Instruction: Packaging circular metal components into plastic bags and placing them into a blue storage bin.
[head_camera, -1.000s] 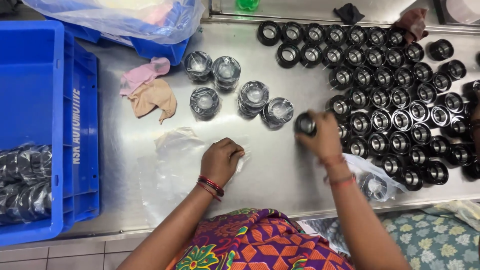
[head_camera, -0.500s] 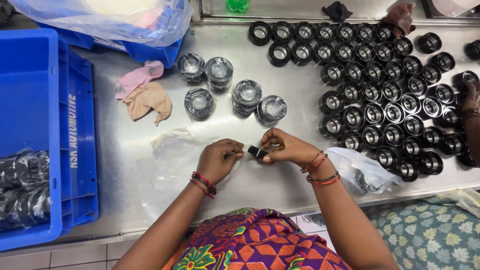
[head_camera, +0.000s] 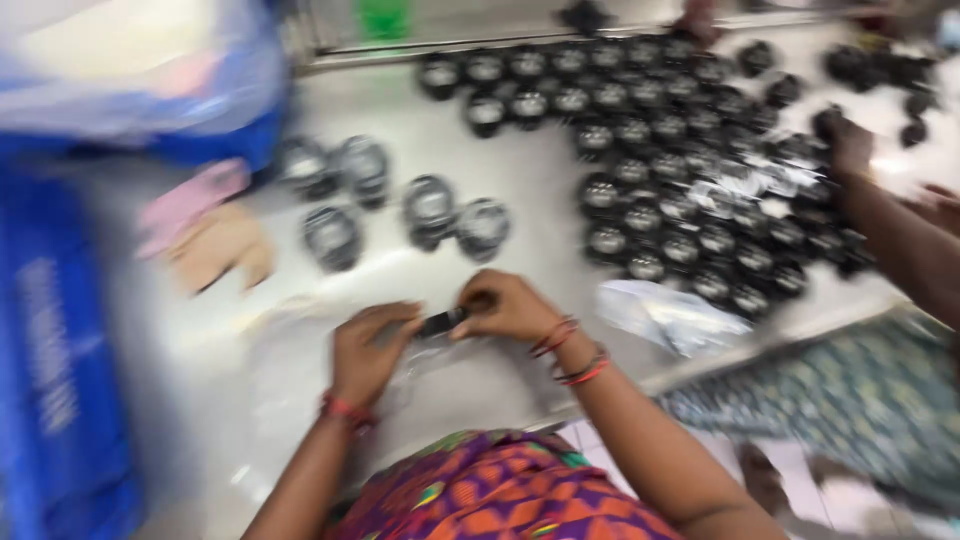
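Head view, blurred by motion, takes in a steel table (head_camera: 560, 190) with a blue crate (head_camera: 60, 400) along its left edge and a large cluster of round black parts (head_camera: 700, 170) spread over its far right. Nearer the middle stand five wrapped stacks of the same parts (head_camera: 430, 210), and a crumpled clear bag (head_camera: 665, 315) lies by the table's front edge. A pink and tan cloth (head_camera: 205, 230) sits left of the stacks.

Between the two hands, just above the table's near side, is one small black part (head_camera: 442, 323); its long axis runs roughly left to right, tilted slightly up toward the right hand — the blur hides which end faces where.

Against the frame half a second ago, the hands sit in nearly the same pose and the part stays between them; the camera has swung, smearing everything.

Left hand (head_camera: 368, 350) is curled, fingertips pinching the part's left end. Right hand (head_camera: 505, 305) is clenched around its right end. Another person's arm (head_camera: 890, 235) reaches into the cluster at far right.
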